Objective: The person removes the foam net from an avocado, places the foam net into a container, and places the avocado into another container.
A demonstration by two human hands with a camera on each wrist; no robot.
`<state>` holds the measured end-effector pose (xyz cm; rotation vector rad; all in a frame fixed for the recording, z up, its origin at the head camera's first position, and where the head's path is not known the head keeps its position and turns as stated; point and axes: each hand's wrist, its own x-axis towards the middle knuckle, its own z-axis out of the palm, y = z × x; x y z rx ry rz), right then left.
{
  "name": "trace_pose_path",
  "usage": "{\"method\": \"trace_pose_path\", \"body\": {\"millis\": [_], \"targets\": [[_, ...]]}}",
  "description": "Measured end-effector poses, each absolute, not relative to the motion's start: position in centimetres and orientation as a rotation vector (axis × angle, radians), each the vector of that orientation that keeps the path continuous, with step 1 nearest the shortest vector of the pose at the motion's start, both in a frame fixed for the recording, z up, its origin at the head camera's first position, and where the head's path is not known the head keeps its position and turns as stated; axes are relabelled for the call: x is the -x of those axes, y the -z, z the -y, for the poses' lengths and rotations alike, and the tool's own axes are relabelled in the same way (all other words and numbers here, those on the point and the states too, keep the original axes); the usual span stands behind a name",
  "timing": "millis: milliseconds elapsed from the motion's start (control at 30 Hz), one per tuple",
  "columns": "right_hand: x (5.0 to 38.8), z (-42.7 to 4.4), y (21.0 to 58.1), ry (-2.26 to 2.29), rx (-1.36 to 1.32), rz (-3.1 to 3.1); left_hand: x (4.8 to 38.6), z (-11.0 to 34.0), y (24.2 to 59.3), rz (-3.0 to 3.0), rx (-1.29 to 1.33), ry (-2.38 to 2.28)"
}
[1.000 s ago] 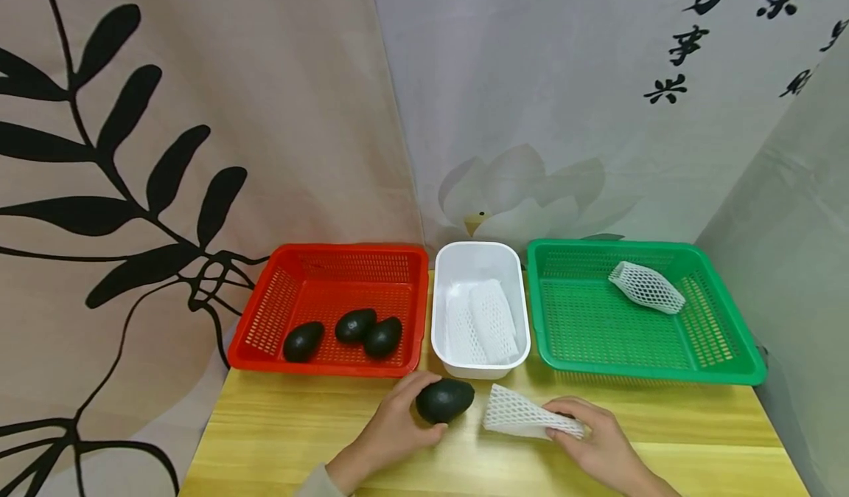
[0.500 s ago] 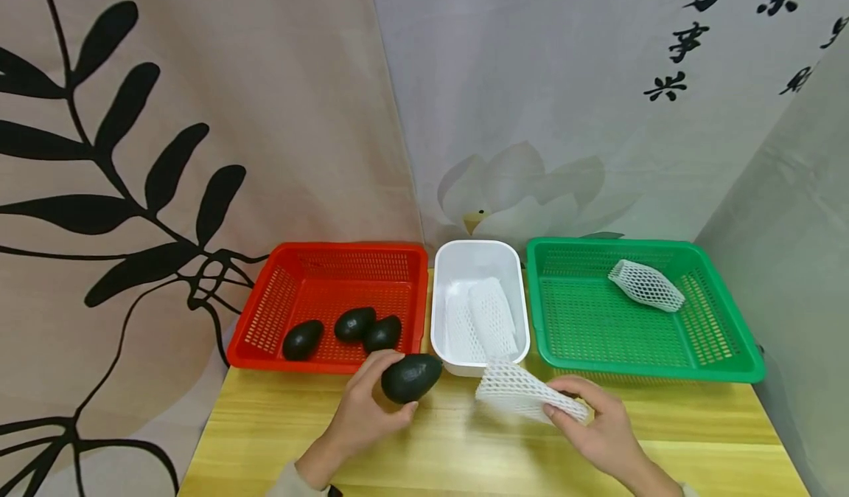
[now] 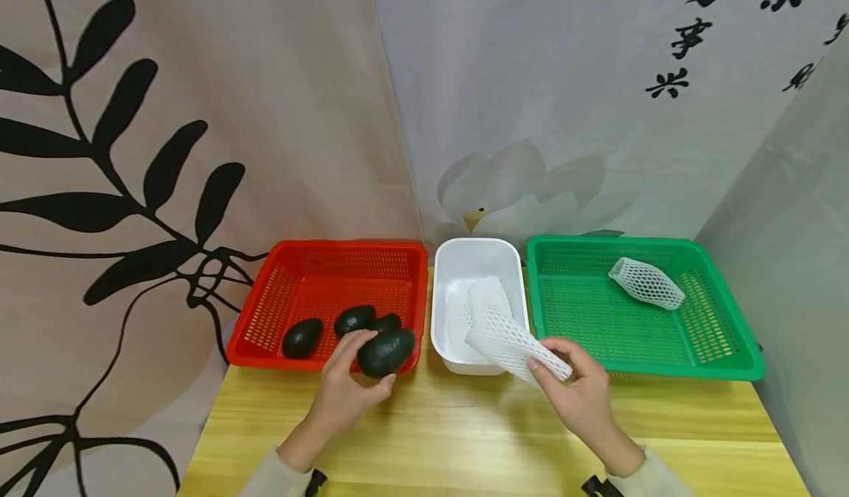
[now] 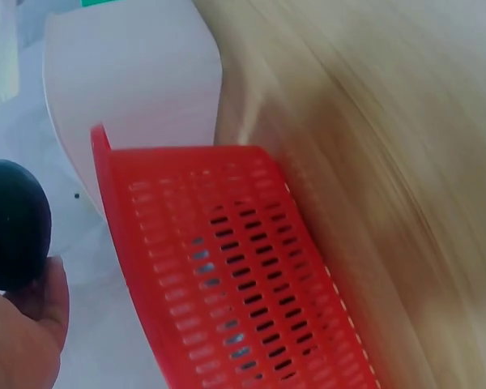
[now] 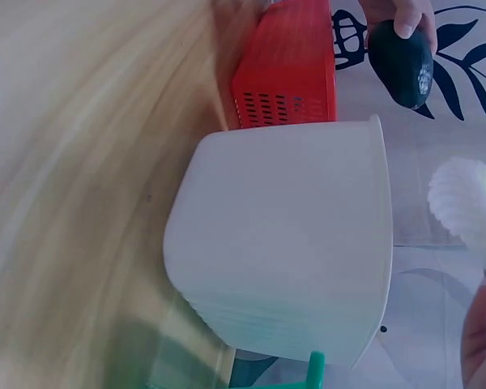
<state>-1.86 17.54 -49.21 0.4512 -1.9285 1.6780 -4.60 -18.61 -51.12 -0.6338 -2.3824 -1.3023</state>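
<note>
In the head view my left hand grips a dark green avocado just over the front rim of the red basket. That avocado is at the left edge of the left wrist view, with fingers curled about it. My right hand pinches one end of a white foam net sleeve, whose wide end hangs over the front of the white tub. Several more avocados lie inside the red basket. Flat white sleeves lie in the tub, partly hidden by the held one.
To the right a green basket holds one netted, rounded item. All the containers stand in a row along the back of the wooden table, against a printed cloth backdrop.
The left hand has carried the avocado left and back, from the table's middle to the red basket's front rim. The right hand has moved the foam sleeve back over the white tub.
</note>
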Motion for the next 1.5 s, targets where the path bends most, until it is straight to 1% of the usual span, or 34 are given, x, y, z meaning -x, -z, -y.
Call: {"method": "trace_pose_path", "body": {"millis": [167, 367, 833, 967, 1167, 1333, 1500], "targets": [[3.7, -16.7, 49.6, -1.587, -0.528, 1.842, 5.1, 19.3, 51.3, 2.381, 0.565, 1.261], [5.7, -15.4, 49.6, -1.427, -0.525, 1.816, 5.8, 20.2, 51.2, 2.423, 0.440, 1.217], [8.9, -12.3, 48.8, -1.204, -0.412, 1.814, 7.3, 22.8, 50.8, 2.441, 0.197, 1.215], [9.7, -11.7, 49.4, -1.199, -0.344, 1.828, 7.5, 23.3, 51.0, 2.446, 0.147, 1.223], [10.1, -10.7, 49.9, -1.072, -0.232, 2.029, 7.5, 23.7, 51.2, 2.475, 0.086, 1.224], [9.5, -10.1, 50.1, -1.005, -0.280, 2.379, 7.6, 23.8, 51.3, 2.514, 0.044, 1.222], [8.8, -10.0, 50.4, -0.990, -0.320, 2.501, 7.6, 23.9, 51.3, 2.525, 0.051, 1.236]]}}
